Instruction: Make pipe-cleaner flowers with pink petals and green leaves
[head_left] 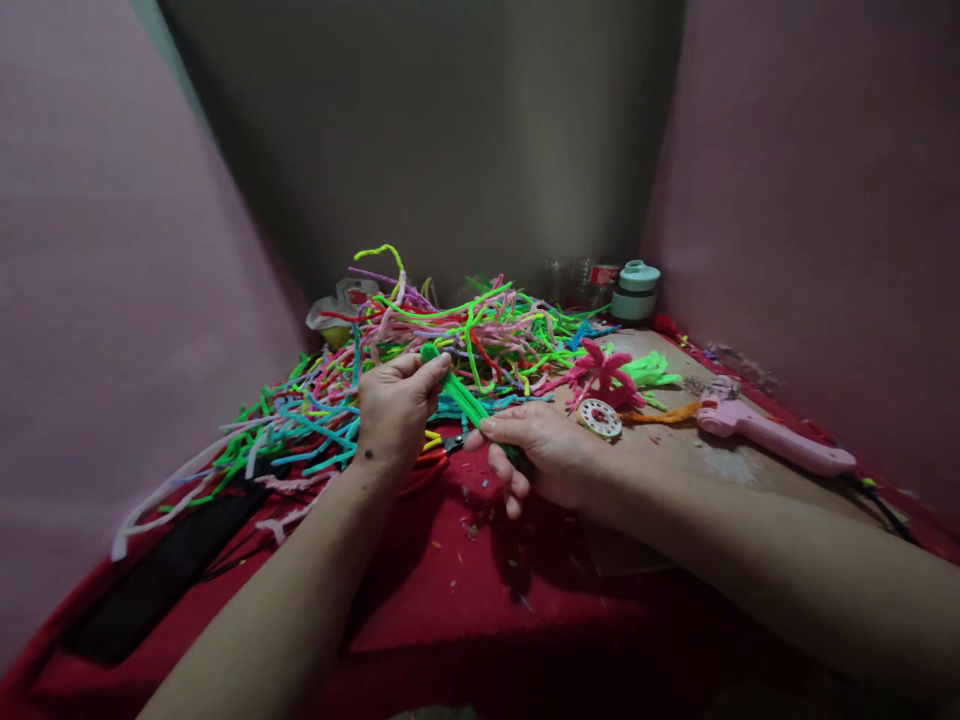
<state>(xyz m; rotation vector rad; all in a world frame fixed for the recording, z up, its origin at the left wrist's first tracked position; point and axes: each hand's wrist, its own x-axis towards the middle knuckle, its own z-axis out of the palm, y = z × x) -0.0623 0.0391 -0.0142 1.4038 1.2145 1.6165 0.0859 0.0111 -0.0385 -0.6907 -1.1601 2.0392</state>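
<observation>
A small bundle of green pipe cleaners (465,398) stretches between my two hands above the red cloth. My left hand (395,408) pinches its upper end between thumb and fingers. Around the lower end my right hand (536,448) is closed, with the thumb on top and the other fingers curled below. Just behind and under the bundle lie scissors (429,468) with red-orange handles, partly hidden by my left hand. A large tangled heap of coloured pipe cleaners (442,325) spreads behind my hands.
On a brown board (675,450) at the right lie a pink glue gun (776,430), a pink pipe-cleaner flower (600,372) and a white disc with holes (599,419). A mint-lidded jar (636,290) stands behind. A black flat case (161,580) rests at the left on the red cloth (480,610).
</observation>
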